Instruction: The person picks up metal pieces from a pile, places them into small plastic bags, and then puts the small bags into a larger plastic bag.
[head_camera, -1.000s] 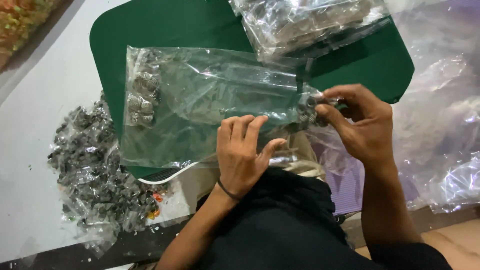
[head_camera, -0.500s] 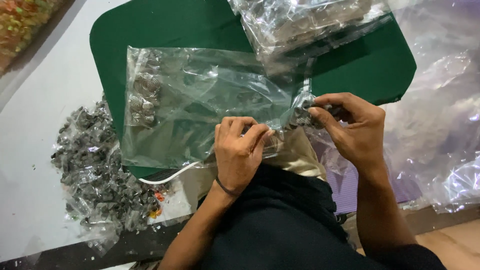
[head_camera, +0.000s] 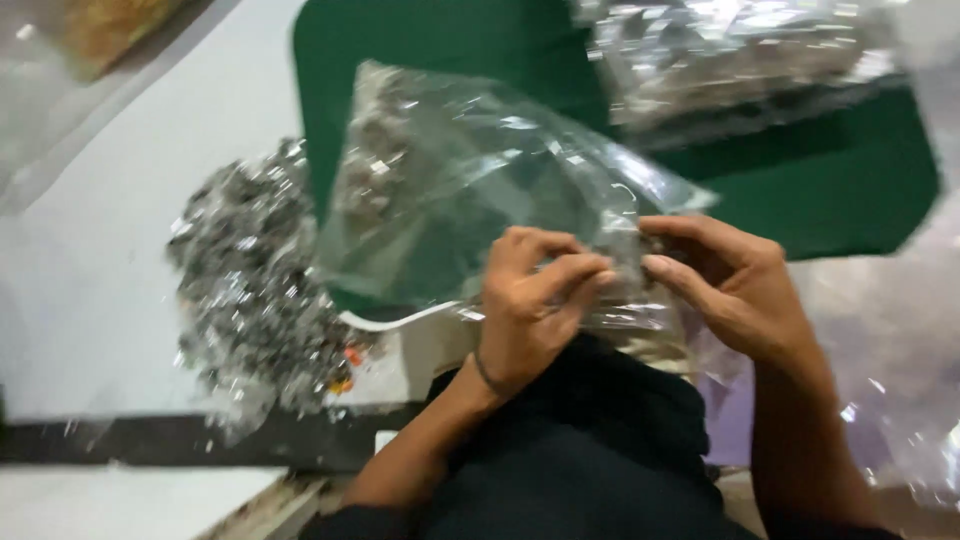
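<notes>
The left hand (head_camera: 530, 300) and the right hand (head_camera: 730, 285) meet at the near right corner of a clear plastic bag (head_camera: 470, 200), and both pinch it there: the left grip has its fingers curled and pressed together with the thumb on the film, and the right grip is closed the same way on the corner from the other side, fingertips facing the left ones. Holding one end with both hands lifts the near edge, so the bag slants away to the far left, where a small clump of grey pieces (head_camera: 375, 165) sits inside it; the tilt probably keeps that content at the closed far end, away from the fingers. The picture is blurred, so I cannot tell whether the corner is an open mouth or a seal.

The bag hangs over a dark green mat (head_camera: 800, 190) that lies on the white tabletop (head_camera: 100, 300), a soft, dark backing against which the clear film shows up well. To the left, on the tabletop beside the mat, lies a heap of grey pieces in film (head_camera: 260, 290), within easy reach. At the far edge of the mat sits a stack of filled clear bags (head_camera: 730, 60). More loose clear plastic (head_camera: 900, 360) lies to the right.
</notes>
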